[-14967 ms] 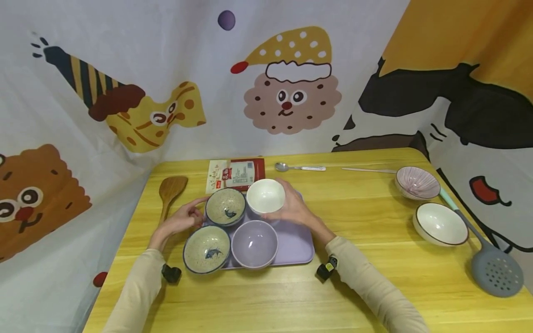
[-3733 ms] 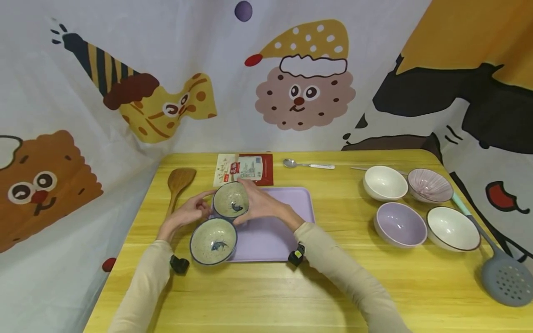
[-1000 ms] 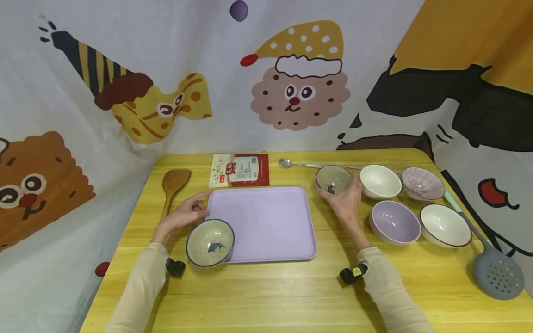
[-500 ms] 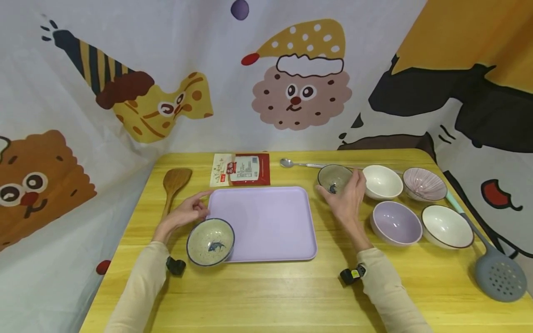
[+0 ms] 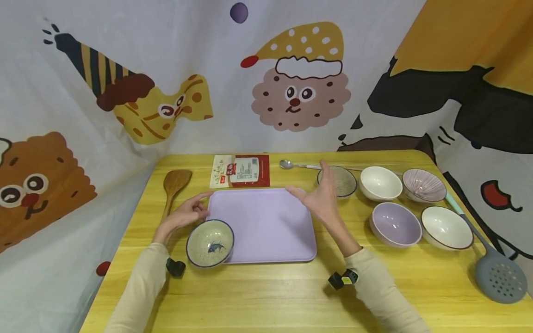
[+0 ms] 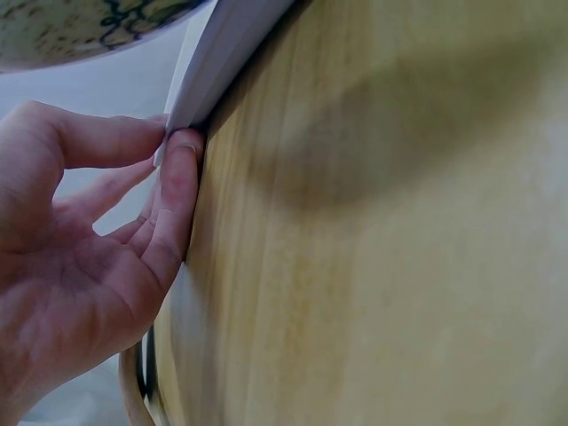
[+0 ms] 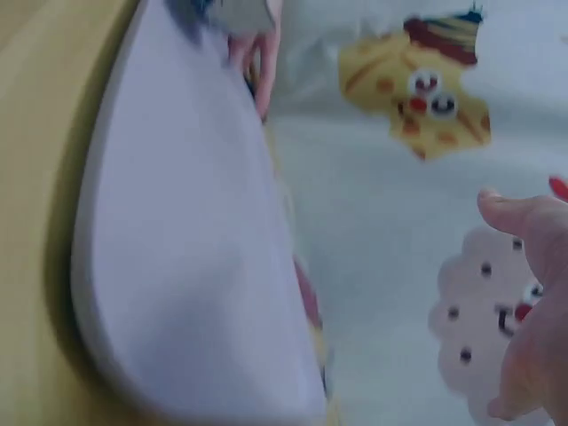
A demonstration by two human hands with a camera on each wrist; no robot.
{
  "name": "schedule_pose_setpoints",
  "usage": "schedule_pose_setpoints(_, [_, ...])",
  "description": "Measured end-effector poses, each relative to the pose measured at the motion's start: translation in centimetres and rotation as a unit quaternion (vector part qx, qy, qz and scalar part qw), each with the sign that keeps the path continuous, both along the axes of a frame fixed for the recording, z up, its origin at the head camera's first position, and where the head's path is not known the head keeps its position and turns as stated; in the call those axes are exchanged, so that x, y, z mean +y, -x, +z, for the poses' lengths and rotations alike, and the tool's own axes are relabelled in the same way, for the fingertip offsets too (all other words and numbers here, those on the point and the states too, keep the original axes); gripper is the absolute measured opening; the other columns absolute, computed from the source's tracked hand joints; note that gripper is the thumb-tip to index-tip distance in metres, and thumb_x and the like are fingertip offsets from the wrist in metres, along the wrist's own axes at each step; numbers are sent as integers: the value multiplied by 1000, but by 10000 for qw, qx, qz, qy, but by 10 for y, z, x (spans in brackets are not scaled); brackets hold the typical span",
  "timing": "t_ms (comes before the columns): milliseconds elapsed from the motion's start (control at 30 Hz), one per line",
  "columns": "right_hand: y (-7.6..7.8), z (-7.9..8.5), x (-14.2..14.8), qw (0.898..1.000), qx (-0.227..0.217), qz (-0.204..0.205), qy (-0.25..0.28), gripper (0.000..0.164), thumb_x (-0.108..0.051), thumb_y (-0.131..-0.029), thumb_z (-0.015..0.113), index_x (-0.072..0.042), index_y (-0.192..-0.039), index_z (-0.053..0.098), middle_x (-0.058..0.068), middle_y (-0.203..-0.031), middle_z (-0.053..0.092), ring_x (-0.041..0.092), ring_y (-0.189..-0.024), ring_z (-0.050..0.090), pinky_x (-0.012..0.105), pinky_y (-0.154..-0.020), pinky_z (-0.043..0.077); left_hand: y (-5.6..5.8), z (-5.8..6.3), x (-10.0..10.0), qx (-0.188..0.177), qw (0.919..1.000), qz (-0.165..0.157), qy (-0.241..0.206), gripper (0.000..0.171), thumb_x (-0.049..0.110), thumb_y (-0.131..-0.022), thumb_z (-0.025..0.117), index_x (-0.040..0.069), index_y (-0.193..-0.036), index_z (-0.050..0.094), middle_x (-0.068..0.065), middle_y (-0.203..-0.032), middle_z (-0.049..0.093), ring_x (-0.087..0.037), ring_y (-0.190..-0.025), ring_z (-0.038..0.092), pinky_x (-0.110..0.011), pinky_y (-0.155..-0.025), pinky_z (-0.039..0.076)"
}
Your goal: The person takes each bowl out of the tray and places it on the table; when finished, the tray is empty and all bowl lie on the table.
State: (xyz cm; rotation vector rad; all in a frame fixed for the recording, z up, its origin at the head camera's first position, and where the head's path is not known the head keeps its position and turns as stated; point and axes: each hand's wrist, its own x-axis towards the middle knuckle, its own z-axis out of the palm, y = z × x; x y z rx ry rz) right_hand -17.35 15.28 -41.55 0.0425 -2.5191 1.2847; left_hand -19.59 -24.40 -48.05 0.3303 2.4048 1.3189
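My left hand (image 5: 185, 215) pinches the left edge of a lavender tray (image 5: 270, 226); the left wrist view shows thumb and fingertips meeting at the tray's rim (image 6: 217, 67). Just in front of that hand, a speckled bowl (image 5: 210, 243) with a blue fish sits over the tray's near left corner. My right hand (image 5: 320, 199) holds nothing. It hovers by the tray's far right corner with thumb and fingers spread, also seen in the right wrist view. Behind it stands a second speckled bowl (image 5: 344, 182) on the table, partly hidden by the fingers.
To the right stand a white bowl (image 5: 381, 183), a purple bowl (image 5: 395, 224), a streaked bowl (image 5: 424, 185) and a dark-rimmed bowl (image 5: 447, 227). A slotted turner (image 5: 501, 276) lies beyond. A wooden spatula (image 5: 176, 181), a food packet (image 5: 240, 171) and a spoon (image 5: 287, 164) lie around the tray.
Bowls have gone from the tray to the right side of the table. The right hand has let go of the second speckled bowl and moved left. The left hand stays at the tray edge.
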Motion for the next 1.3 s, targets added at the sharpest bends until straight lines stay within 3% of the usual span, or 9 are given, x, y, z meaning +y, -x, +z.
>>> schedule_pose_setpoints(300, [-27,7,-50,9908,-641,1186,143,131,-45,-65,93,-9,-162,13,18,-167,19,41,-151,26,65,-117,29,-2,1,1,2,9999,56,101,72,2,-93,61,2,-158,31,-21,-98,63,-22,-81,61,-30,-70,55])
schedule_pose_setpoints(467, [-37,5,-75,9779,-902,1884,18,135,-46,-61,96,-15,-163,12,12,-169,17,37,-152,26,62,-117,32,-9,17,8,-26,9999,61,129,69,-2,-93,58,-4,-156,30,-26,-98,62,-26,-82,62,-33,-72,56])
schedule_pose_setpoints(600, [-44,-2,-92,9662,-833,2435,-133,138,-42,-58,98,-14,-163,13,11,-166,23,32,-150,32,57,-116,36,-12,27,12,-44,9999,24,138,67,-5,-93,57,-6,-155,31,-29,-98,60,-29,-82,61,-35,-72,56])
schedule_pose_setpoints(733, [-49,-11,-107,9515,-759,2963,-330,137,-42,-59,98,-11,-162,14,13,-163,29,28,-145,39,51,-115,41,-8,16,7,12,9999,26,119,68,-3,-93,58,-4,-156,31,-26,-98,61,-26,-81,60,-31,-69,54])
schedule_pose_setpoints(900, [-57,-22,-124,9327,-670,3474,-702,138,-49,-60,95,-8,-162,13,15,-164,27,28,-149,34,47,-120,35,0,0,0,33,10000,9,22,71,1,-93,61,1,-158,30,-23,-97,63,-22,-79,61,-28,-68,54])
schedule_pose_setpoints(1067, [-62,-31,-139,9172,-497,3831,-975,140,-52,-60,95,-5,-162,10,18,-166,22,29,-153,26,44,-123,29,1,-2,-1,24,10000,1,-33,72,1,-92,61,2,-158,31,-22,-96,63,-22,-78,62,-29,-68,55])
schedule_pose_setpoints(1300, [-66,-42,-151,9035,-667,4119,-977,139,-47,-62,95,0,-160,9,21,-164,23,30,-151,31,41,-122,30,2,-4,0,32,9999,15,143,72,1,-93,60,3,-158,30,-21,-97,63,-21,-78,61,-28,-69,55])
